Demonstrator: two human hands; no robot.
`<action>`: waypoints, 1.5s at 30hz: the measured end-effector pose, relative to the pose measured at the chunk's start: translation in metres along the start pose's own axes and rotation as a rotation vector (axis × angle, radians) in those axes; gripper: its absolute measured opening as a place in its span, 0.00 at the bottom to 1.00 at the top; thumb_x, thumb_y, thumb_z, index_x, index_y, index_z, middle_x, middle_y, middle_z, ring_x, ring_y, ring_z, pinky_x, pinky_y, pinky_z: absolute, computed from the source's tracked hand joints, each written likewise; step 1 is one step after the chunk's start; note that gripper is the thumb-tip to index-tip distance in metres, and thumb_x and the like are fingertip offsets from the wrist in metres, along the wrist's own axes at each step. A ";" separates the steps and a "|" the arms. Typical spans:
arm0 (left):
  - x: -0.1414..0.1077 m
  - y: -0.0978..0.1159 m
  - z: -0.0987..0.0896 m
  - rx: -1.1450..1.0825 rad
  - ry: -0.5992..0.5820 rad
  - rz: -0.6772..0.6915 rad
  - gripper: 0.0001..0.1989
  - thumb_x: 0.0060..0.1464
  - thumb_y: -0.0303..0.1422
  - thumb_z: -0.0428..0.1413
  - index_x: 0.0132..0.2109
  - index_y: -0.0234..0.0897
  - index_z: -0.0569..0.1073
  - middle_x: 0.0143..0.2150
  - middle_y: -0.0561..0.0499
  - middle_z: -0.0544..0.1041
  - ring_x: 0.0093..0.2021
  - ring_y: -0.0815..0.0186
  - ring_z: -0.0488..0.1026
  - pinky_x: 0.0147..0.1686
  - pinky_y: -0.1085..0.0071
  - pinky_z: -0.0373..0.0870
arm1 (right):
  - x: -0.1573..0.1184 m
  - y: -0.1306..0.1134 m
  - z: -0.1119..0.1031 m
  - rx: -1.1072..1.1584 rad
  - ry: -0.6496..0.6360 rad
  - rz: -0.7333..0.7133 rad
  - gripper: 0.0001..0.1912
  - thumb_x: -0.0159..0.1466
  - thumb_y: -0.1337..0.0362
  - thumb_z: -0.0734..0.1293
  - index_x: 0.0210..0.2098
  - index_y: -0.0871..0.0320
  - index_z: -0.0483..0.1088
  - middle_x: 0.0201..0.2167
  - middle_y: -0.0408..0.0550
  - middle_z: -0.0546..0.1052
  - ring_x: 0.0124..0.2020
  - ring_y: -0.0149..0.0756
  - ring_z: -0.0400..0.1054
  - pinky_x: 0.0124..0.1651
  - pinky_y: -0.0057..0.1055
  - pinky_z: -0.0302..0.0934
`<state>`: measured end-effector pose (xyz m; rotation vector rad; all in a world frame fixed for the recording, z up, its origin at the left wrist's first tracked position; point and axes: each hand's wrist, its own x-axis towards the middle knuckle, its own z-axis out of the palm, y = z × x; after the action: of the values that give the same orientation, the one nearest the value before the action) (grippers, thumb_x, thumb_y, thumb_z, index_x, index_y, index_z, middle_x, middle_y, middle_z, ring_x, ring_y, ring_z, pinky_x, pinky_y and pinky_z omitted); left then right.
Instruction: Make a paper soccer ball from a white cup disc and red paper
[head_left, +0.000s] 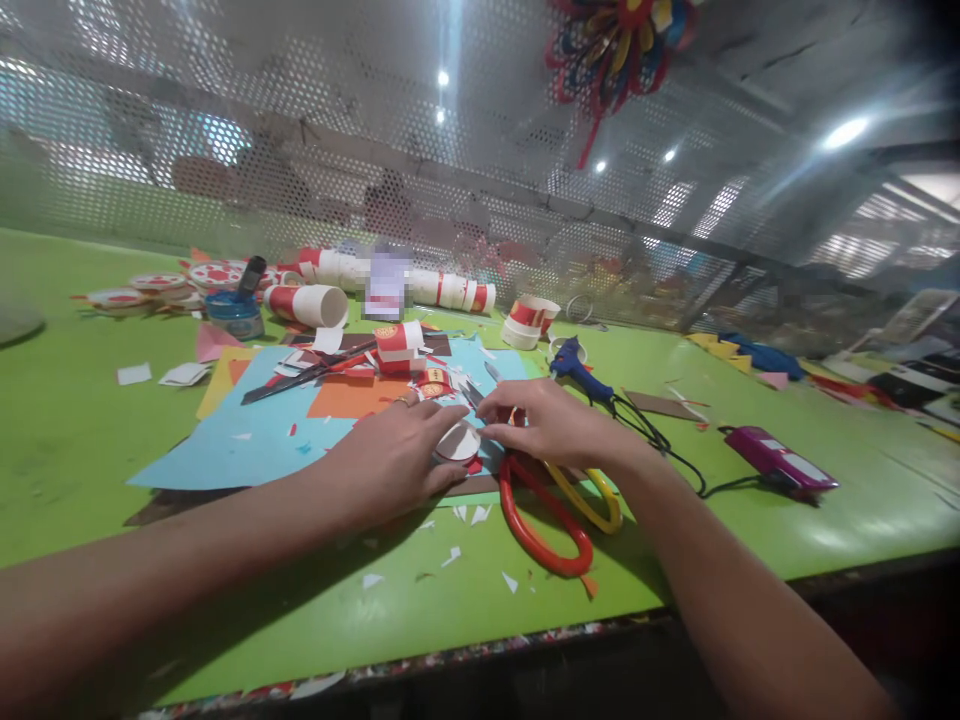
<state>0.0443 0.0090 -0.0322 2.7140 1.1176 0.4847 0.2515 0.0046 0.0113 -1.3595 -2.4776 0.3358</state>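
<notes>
A small white round paper cup piece (459, 442) lies between my two hands, with a bit of red at its lower edge. My left hand (401, 445) closes on it from the left, fingers above and thumb below. Over on its right side, my right hand (544, 420) has curled fingers, the thumb tip close to the rim; what sits inside them is hidden. Beneath my right wrist are large scissors with a red handle loop (546, 530) and a yellow loop (600, 505). Cut red and white paper cups (400, 342) stand just beyond my hands.
Light blue paper (247, 435) covers part of the green table (300, 620). Black scissors (300, 378) lie across it. A blue glue gun (581, 370) with a black cord and a purple device (780, 462) are on the right. Behind stand a blue jar (234, 318) and a cup tube (450, 290).
</notes>
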 end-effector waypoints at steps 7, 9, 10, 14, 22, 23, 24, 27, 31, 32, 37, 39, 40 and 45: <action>0.006 -0.005 -0.012 -0.343 0.032 -0.169 0.24 0.56 0.46 0.53 0.56 0.41 0.69 0.46 0.43 0.77 0.43 0.52 0.73 0.40 0.60 0.67 | 0.004 0.007 -0.006 0.095 0.100 0.066 0.08 0.62 0.66 0.66 0.36 0.61 0.77 0.32 0.49 0.79 0.32 0.34 0.70 0.36 0.30 0.61; 0.004 -0.011 -0.023 -0.693 -0.001 -0.305 0.23 0.55 0.49 0.52 0.52 0.42 0.72 0.43 0.45 0.77 0.37 0.57 0.73 0.34 0.64 0.69 | 0.005 0.008 -0.006 0.136 0.136 0.086 0.08 0.62 0.66 0.66 0.36 0.62 0.77 0.32 0.49 0.79 0.32 0.34 0.70 0.36 0.31 0.62; 0.002 -0.014 -0.028 -0.868 0.033 -0.370 0.22 0.55 0.50 0.53 0.51 0.43 0.73 0.42 0.46 0.77 0.35 0.59 0.73 0.31 0.66 0.68 | 0.006 0.008 -0.006 0.159 0.149 0.094 0.08 0.62 0.66 0.66 0.36 0.62 0.77 0.32 0.50 0.79 0.32 0.34 0.69 0.37 0.31 0.62; -0.003 -0.020 -0.041 -1.415 0.076 -0.382 0.15 0.56 0.43 0.56 0.43 0.37 0.76 0.40 0.45 0.75 0.33 0.64 0.71 0.28 0.71 0.69 | 0.006 0.006 -0.002 0.260 0.187 0.103 0.08 0.62 0.66 0.66 0.35 0.63 0.77 0.32 0.50 0.79 0.32 0.34 0.69 0.37 0.32 0.63; -0.002 -0.012 -0.037 -1.777 0.001 -0.403 0.12 0.59 0.36 0.54 0.47 0.37 0.75 0.40 0.46 0.75 0.31 0.67 0.72 0.31 0.72 0.73 | 0.002 -0.021 0.009 0.568 0.287 0.035 0.11 0.63 0.62 0.66 0.40 0.62 0.74 0.35 0.50 0.78 0.33 0.33 0.69 0.36 0.31 0.65; -0.002 -0.011 -0.036 -1.795 -0.009 -0.384 0.12 0.59 0.34 0.54 0.48 0.37 0.75 0.40 0.45 0.75 0.31 0.68 0.72 0.32 0.72 0.73 | 0.001 -0.025 0.012 0.593 0.302 0.017 0.10 0.63 0.63 0.66 0.41 0.62 0.74 0.36 0.50 0.77 0.34 0.33 0.70 0.37 0.32 0.65; -0.002 -0.011 -0.034 -1.805 -0.019 -0.370 0.12 0.60 0.33 0.53 0.48 0.36 0.74 0.40 0.45 0.75 0.31 0.68 0.72 0.32 0.72 0.73 | 0.000 -0.029 0.015 0.588 0.331 0.003 0.10 0.63 0.64 0.66 0.42 0.62 0.74 0.37 0.50 0.77 0.35 0.34 0.70 0.38 0.33 0.65; -0.003 -0.010 -0.032 -1.809 -0.061 -0.355 0.14 0.61 0.32 0.52 0.53 0.37 0.72 0.41 0.44 0.74 0.32 0.68 0.73 0.30 0.73 0.73 | -0.002 -0.037 0.023 0.515 0.466 -0.030 0.10 0.62 0.67 0.66 0.43 0.63 0.72 0.34 0.49 0.75 0.34 0.34 0.68 0.38 0.33 0.65; -0.005 -0.008 -0.030 -1.803 -0.105 -0.362 0.15 0.64 0.34 0.49 0.55 0.38 0.70 0.42 0.44 0.74 0.32 0.69 0.72 0.30 0.75 0.71 | -0.004 -0.041 0.027 0.485 0.429 -0.044 0.17 0.59 0.70 0.68 0.48 0.62 0.70 0.35 0.47 0.73 0.33 0.33 0.67 0.35 0.31 0.66; -0.005 -0.008 -0.029 -1.788 -0.116 -0.357 0.15 0.64 0.35 0.48 0.55 0.38 0.70 0.41 0.45 0.74 0.31 0.69 0.72 0.30 0.75 0.71 | -0.004 -0.042 0.027 0.472 0.399 -0.026 0.19 0.59 0.71 0.69 0.50 0.62 0.69 0.36 0.47 0.73 0.33 0.32 0.67 0.34 0.31 0.66; -0.008 -0.010 -0.026 -1.690 -0.242 -0.328 0.16 0.64 0.40 0.48 0.50 0.34 0.71 0.36 0.46 0.73 0.28 0.70 0.70 0.27 0.77 0.67 | -0.009 -0.041 0.018 0.260 0.291 -0.014 0.20 0.59 0.71 0.70 0.51 0.58 0.69 0.39 0.45 0.75 0.32 0.30 0.66 0.37 0.30 0.64; -0.009 -0.011 -0.025 -1.672 -0.304 -0.328 0.17 0.63 0.41 0.48 0.45 0.32 0.73 0.35 0.45 0.74 0.28 0.71 0.69 0.26 0.78 0.65 | -0.011 -0.041 0.012 0.165 0.238 -0.036 0.20 0.59 0.71 0.70 0.51 0.57 0.69 0.41 0.45 0.75 0.32 0.30 0.66 0.38 0.30 0.63; -0.009 -0.011 -0.024 -1.667 -0.332 -0.327 0.17 0.63 0.42 0.48 0.43 0.31 0.73 0.34 0.45 0.74 0.28 0.71 0.69 0.25 0.78 0.64 | -0.012 -0.042 0.010 0.140 0.203 -0.045 0.20 0.59 0.70 0.70 0.51 0.57 0.69 0.41 0.45 0.75 0.32 0.29 0.66 0.37 0.29 0.62; -0.011 -0.010 -0.021 -1.633 -0.466 -0.339 0.18 0.63 0.43 0.47 0.43 0.32 0.73 0.34 0.45 0.75 0.25 0.71 0.67 0.24 0.77 0.61 | -0.015 -0.045 0.003 0.044 0.039 -0.081 0.11 0.62 0.68 0.69 0.45 0.57 0.69 0.37 0.43 0.76 0.33 0.31 0.67 0.36 0.27 0.60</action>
<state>0.0231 0.0093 -0.0176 1.0841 0.5233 0.3750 0.2230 -0.0316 0.0215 -1.2326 -2.4706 0.3402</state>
